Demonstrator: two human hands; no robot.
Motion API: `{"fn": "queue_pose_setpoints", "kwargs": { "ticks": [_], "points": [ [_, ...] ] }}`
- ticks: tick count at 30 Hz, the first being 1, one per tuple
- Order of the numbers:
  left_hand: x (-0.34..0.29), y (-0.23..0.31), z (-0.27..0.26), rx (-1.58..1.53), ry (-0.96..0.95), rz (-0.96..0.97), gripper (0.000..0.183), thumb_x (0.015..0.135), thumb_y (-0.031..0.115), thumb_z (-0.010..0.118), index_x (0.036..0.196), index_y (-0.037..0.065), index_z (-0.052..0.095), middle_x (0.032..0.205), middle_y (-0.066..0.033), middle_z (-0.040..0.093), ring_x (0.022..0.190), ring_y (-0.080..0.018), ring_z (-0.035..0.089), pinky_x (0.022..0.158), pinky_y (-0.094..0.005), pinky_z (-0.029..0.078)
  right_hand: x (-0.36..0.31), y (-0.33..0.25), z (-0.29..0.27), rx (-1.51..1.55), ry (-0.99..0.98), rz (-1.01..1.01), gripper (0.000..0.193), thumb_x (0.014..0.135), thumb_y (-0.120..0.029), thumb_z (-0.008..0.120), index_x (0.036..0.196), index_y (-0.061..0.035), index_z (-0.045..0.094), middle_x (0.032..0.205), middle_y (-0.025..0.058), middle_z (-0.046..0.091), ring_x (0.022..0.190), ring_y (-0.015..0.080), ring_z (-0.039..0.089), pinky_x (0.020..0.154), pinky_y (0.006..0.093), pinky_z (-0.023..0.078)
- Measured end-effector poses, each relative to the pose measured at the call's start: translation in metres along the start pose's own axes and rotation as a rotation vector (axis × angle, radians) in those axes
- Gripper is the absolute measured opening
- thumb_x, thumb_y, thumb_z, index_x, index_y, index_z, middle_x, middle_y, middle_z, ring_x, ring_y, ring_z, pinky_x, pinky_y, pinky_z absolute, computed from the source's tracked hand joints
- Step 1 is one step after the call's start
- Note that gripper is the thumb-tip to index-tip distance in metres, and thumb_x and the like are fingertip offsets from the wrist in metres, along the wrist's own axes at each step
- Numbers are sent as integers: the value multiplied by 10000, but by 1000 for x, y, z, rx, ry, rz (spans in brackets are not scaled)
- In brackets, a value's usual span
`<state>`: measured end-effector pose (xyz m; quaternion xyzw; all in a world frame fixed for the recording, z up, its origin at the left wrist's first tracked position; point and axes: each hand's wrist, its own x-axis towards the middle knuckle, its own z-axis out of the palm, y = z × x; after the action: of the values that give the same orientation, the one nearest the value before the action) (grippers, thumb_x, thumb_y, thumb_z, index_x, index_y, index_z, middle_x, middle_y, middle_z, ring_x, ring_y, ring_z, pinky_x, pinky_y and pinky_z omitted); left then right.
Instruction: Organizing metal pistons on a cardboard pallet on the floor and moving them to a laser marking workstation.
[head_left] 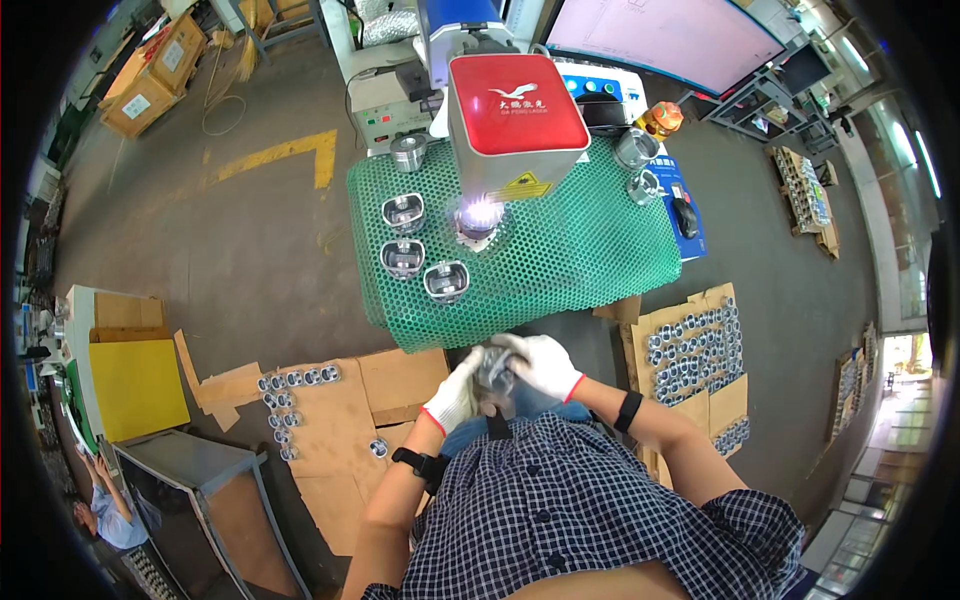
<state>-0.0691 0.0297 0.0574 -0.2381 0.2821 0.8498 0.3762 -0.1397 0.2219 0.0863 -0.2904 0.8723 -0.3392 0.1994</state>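
Note:
Both my hands wear white gloves with red cuffs and are close together just in front of the bench edge. Between them is a greyish, see-through plastic bag (497, 378), its lower part hanging over my lap. My left hand (456, 392) grips its left side, and my right hand (545, 366) has its fingers curled over the top right. Whether anything is inside the bag, I cannot make out. Ahead, under the red-topped laser marking head (520, 105), a bright light glows on a metal piston (478, 220). Three more pistons stand near it, one of them a front piston (446, 281).
Green mesh matting (570, 260) covers the bench. Another piston (408, 152) stands far left; metal cylinders (637, 148) and a mouse (685, 217) are at right. Cardboard with piston rows (695, 345) lies right, more cardboard (340, 400) left. A monitor (665, 40) rises behind.

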Motion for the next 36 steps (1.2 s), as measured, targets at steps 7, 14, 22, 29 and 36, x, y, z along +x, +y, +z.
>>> {"fn": "queue_pose_setpoints", "kwargs": {
  "ticks": [7, 14, 22, 29, 36],
  "points": [
    [3, 13, -15, 201, 223, 171, 741, 951, 542, 511, 1478, 43, 361, 1352, -230, 530, 994, -298, 612, 801, -381, 496, 86, 31, -35, -109, 201, 262, 384, 836, -229, 527, 1195, -118, 606, 858, 190, 690, 817, 378, 672, 764, 481, 525],
    [-3, 4, -32, 219, 416, 188, 698, 985, 492, 478, 1464, -2, 359, 1391, -244, 491, 1059, -337, 595, 871, -430, 487, 99, 49, -32, 70, 179, 279, 447, 884, -405, 554, 1222, -119, 616, 948, 199, 692, 879, 379, 669, 778, 470, 518],
    [2, 9, -39, 184, 535, 197, 573, 987, 340, 538, 1414, -23, 416, 1280, -223, 578, 958, -313, 651, 808, -433, 554, 115, 177, -193, -328, 1045, 615, 405, 795, -335, 686, 1101, -72, 655, 1004, 154, 693, 932, 337, 655, 827, 432, 510],
    [20, 31, -19, 282, 501, 152, 543, 966, 288, 598, 1382, -26, 448, 1244, -186, 611, 915, -243, 676, 760, -356, 564, 153, 231, -244, -441, 678, 1069, 284, 802, -332, 662, 954, -99, 716, 955, 154, 716, 881, 323, 705, 749, 424, 562],
    [3, 23, -21, 327, 556, 197, 533, 977, 322, 566, 1380, -12, 466, 1264, -186, 616, 985, -282, 656, 828, -393, 528, 98, 224, -230, -505, 490, 532, 263, 839, -360, 661, 849, -98, 665, 880, 181, 682, 842, 375, 660, 759, 459, 521]
  ]
}}
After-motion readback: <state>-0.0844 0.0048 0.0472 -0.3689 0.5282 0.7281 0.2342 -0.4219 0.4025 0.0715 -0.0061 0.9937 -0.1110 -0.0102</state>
